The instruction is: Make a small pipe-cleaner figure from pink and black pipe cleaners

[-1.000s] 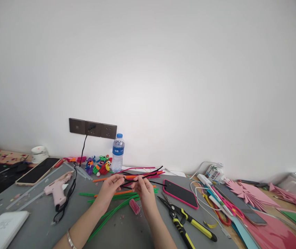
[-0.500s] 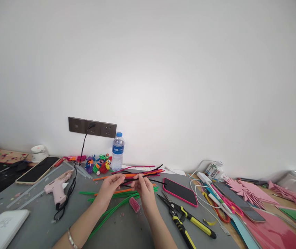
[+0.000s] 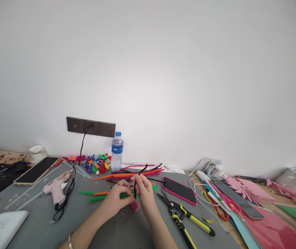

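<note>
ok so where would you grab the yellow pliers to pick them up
Grip the pliers by the two yellow-and-black handles, closing around both from above, from the near right. They lie flat on the grey table, jaws pointing away toward the pink-cased phone, handles splayed toward the near edge. The right hand is closest; both hands now pinch a black pipe cleaner.

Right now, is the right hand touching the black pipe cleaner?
Touching. The head view shows the right hand pinching the black pipe cleaner between its fingertips.
</note>
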The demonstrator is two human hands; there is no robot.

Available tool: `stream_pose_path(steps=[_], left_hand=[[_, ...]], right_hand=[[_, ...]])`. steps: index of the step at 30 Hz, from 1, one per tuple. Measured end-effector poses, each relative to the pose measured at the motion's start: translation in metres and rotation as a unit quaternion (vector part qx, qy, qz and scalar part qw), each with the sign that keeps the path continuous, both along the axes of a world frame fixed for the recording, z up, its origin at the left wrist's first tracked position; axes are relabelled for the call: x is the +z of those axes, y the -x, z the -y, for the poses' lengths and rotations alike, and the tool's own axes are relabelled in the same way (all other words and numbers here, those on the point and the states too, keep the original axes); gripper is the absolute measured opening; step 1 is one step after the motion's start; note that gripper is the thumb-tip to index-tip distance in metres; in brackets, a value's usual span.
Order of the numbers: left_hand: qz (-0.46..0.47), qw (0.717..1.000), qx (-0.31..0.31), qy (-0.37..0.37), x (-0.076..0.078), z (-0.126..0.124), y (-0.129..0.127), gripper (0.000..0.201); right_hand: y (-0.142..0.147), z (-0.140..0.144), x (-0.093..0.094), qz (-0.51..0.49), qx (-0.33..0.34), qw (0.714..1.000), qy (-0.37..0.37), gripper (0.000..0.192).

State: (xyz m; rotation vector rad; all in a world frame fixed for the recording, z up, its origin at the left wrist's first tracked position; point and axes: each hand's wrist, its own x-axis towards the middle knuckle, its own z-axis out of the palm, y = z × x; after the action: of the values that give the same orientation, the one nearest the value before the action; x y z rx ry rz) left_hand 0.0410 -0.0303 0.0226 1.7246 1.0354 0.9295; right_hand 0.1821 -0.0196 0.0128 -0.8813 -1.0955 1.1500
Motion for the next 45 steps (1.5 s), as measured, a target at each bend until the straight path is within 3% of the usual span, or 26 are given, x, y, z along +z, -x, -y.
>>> stream_pose_path(steps=[8, 13, 17, 20, 25, 30, 35, 41, 45], left_hand=[[0.124, 0.987, 0.090, 0.053, -0.007, -0.017, 0.007, 0.027], [0.165, 0.970, 0.149, 0.100, 0.000, -0.014, 0.007, 0.034], [0.169, 0.967, 0.161, 0.101, 0.006, -0.010, 0.008, 0.032], [0.162, 0.973, 0.135, 0.097, 0.007, -0.009, 0.008, 0.031], [0.115, 0.990, 0.036, 0.077, 0.001, -0.010, 0.006, 0.023], [0.027, 0.998, -0.039, 0.050, 0.002, -0.001, 0.004, 0.018], [0.019, 0.997, -0.068, 0.015, 0.004, 0.004, 0.005, 0.017], [0.059, 0.997, 0.045, 0.026, 0.002, -0.011, 0.010, 0.022], [0.136, 0.981, 0.115, 0.083, 0.004, -0.014, 0.011, 0.029]], right_hand=[[-0.008, -0.005, 0.002, -0.171, -0.092, 0.981, 0.023, 0.038], [-0.003, -0.003, -0.001, -0.141, -0.056, 0.988, 0.038, 0.039], [0.001, 0.000, -0.002, -0.109, -0.042, 0.992, 0.038, 0.041], [0.002, 0.000, -0.002, -0.104, -0.058, 0.993, 0.028, 0.041], [0.000, -0.002, -0.001, -0.089, -0.096, 0.991, -0.005, 0.038], [0.000, 0.000, 0.002, -0.014, -0.080, 0.996, -0.045, 0.039], [0.003, 0.004, 0.005, 0.022, -0.070, 0.995, -0.062, 0.042], [-0.007, 0.000, 0.002, -0.078, -0.152, 0.984, -0.055, 0.035], [-0.007, 0.000, 0.002, -0.099, -0.145, 0.983, -0.059, 0.033]])
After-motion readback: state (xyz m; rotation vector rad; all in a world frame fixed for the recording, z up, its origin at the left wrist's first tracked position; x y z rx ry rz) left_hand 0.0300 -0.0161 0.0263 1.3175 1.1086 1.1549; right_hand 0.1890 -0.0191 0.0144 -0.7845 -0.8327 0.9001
